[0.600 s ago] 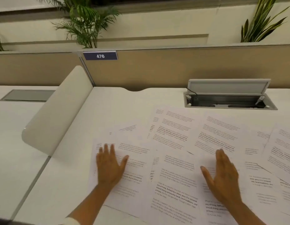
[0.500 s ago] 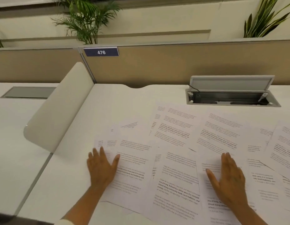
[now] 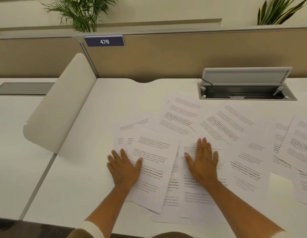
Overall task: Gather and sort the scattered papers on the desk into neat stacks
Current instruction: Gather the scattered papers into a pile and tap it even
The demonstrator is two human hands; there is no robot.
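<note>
Open-plan office, desk partition (image 3: 183, 54), numbered plate "476" (image 3: 104, 41), cable tray (image 3: 247, 92)

We read one clear number: "476", white on a dark blue nameplate (image 3: 104, 41) fixed at the top edge of the tan partition (image 3: 183, 55). On the sheet (image 3: 154, 152) that lies under the left hand (image 3: 124, 167) we make out bold print just right of the thumb: "by a slower pace, it is centered" and, a line below, "bonds, local traditions, and". On the next sheet (image 3: 172, 188), a strip of which shows to the right of that one, we read "Defined b" before the line is covered. The other papers (image 3: 226, 124) carry paragraphs of print too small and blurred for us to read.
</note>
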